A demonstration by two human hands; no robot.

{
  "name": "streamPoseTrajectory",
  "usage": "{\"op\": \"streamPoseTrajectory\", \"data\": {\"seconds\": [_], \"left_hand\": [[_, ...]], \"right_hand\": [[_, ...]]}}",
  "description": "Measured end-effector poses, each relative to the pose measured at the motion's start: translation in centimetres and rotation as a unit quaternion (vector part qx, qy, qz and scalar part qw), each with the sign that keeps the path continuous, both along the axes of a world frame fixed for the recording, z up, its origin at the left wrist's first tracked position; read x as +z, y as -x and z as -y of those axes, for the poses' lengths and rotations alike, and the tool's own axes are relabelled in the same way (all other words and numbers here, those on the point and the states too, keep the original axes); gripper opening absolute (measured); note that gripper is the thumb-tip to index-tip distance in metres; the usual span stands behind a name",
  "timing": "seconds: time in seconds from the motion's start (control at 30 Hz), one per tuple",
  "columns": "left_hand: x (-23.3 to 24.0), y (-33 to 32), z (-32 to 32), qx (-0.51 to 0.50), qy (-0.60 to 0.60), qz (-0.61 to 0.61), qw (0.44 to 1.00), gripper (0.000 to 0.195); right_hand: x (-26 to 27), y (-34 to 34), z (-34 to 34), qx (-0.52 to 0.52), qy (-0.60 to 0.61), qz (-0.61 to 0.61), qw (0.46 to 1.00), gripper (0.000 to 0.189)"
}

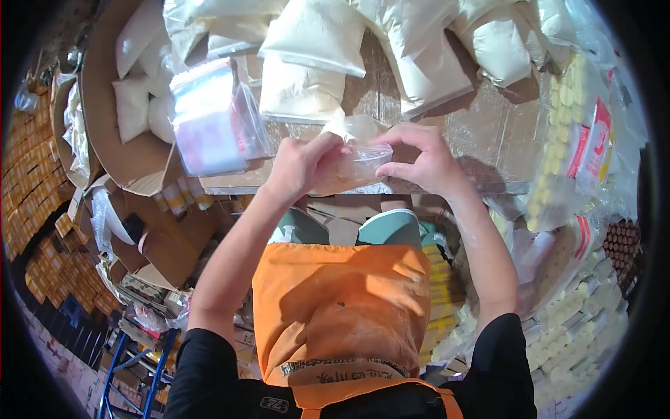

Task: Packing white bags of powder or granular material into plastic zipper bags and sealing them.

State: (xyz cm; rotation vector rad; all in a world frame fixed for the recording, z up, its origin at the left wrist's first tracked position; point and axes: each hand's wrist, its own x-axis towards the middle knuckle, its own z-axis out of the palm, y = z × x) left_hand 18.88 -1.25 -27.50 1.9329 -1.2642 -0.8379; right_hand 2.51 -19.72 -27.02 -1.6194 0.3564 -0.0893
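Note:
Both my hands are at the front edge of a work table, holding a clear plastic bag between them. The fingers of my left hand pinch the bag's left side. My right hand grips its right end between thumb and forefinger. Part of the bag lies behind my fingers, and pale contents seem to show at its back. Just beyond stands a filled bag of pale powder, with another powder bag lying over it. Left of my hands rests a stack of flat zip-top plastic bags.
More powder bags cover the table's far side. An open cardboard box holding filled bags stands at the left. On the right are packed pale rolls under plastic and a red-printed packet. A blue metal frame stands at lower left.

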Motion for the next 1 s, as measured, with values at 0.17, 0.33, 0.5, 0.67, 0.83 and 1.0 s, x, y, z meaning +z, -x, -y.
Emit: {"op": "streamPoseTrajectory", "data": {"seconds": [0.17, 0.33, 0.5, 0.67, 0.83, 1.0], "left_hand": [[-0.5, -0.8, 0.9, 0.005, 0.005, -0.081, 0.997, 0.023], [2.5, -0.5, 1.8, -0.075, 0.026, 0.062, 0.995, 0.047], [3.2, 5.0, 2.8, 0.088, -0.031, 0.157, 0.983, 0.035], [-0.3, 3.0, 1.9, 0.089, 0.115, 0.103, 0.984, 0.018], [0.2, 0.8, 2.5, 0.058, 0.079, -0.025, 0.995, 0.015], [0.8, -0.2, 2.4, 0.056, -0.019, -0.129, 0.990, 0.015]], "right_hand": [[-0.4, 0.3, -0.4, -0.033, 0.095, 0.065, 0.993, 0.016], [-1.5, -0.8, -0.2, -0.016, 0.061, 0.120, 0.991, 0.009], [-2.8, -2.3, -0.5, -0.026, 0.113, 0.139, 0.983, 0.006], [-2.8, -2.7, -1.1, -0.032, -0.016, 0.094, 0.995, 0.009], [-2.3, -3.0, 0.7, 0.023, -0.075, 0.021, 0.997, 0.009], [-1.0, -3.2, 1.9, 0.037, 0.006, -0.008, 0.999, 0.005]]}}
